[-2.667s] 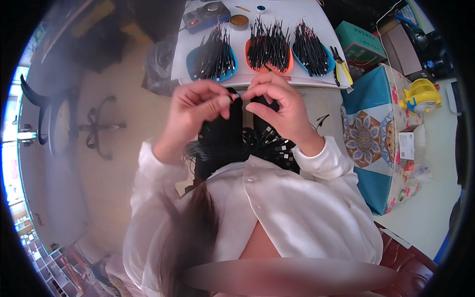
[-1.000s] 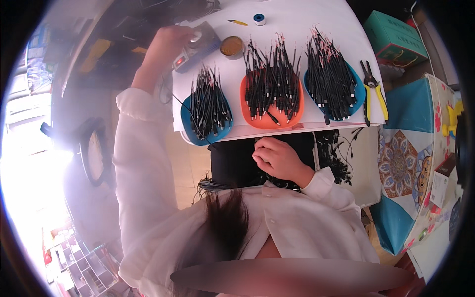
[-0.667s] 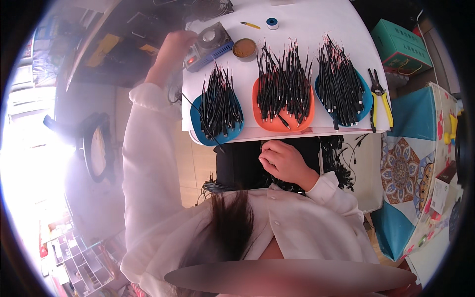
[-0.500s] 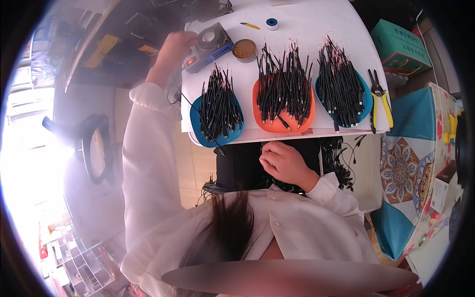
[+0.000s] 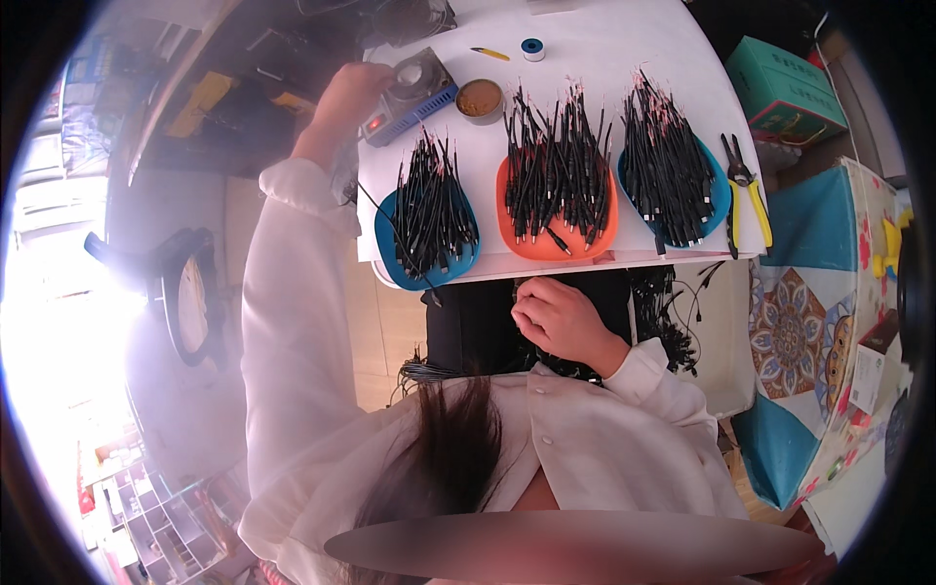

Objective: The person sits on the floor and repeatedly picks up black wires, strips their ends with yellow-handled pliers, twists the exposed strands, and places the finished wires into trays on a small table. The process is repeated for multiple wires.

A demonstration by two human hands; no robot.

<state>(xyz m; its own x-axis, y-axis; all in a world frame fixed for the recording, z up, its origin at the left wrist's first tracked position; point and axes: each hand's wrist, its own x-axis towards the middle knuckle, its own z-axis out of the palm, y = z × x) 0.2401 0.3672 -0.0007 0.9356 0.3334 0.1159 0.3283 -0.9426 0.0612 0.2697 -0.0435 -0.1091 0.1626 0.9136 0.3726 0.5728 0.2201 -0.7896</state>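
My left hand (image 5: 349, 97) reaches far forward to the left side of a small blue-grey heating pot (image 5: 414, 105) with a round silvery top and a lit red switch. Its fingertips meet the pot's upper left edge, and how they are bent is hard to see. My right hand (image 5: 565, 317) rests in my lap below the table edge, fingers curled in, with nothing seen in them. Nearest the pot is a tin of brown paste (image 5: 480, 99). Black cables with bare wire ends fill a left blue tray (image 5: 392, 265), an orange tray (image 5: 517, 229) and a right blue tray (image 5: 721, 200).
Yellow-handled wire strippers (image 5: 749, 200) lie at the table's right edge. A solder spool (image 5: 532, 49) and a yellow cutter knife (image 5: 490, 54) lie at the back. A green box (image 5: 788, 90) stands beyond the right side. More black cables (image 5: 668, 322) hang below the table.
Both hands stay in almost the same places. The view has shifted very slightly; the trays, the pot and the tools have not moved on the table.
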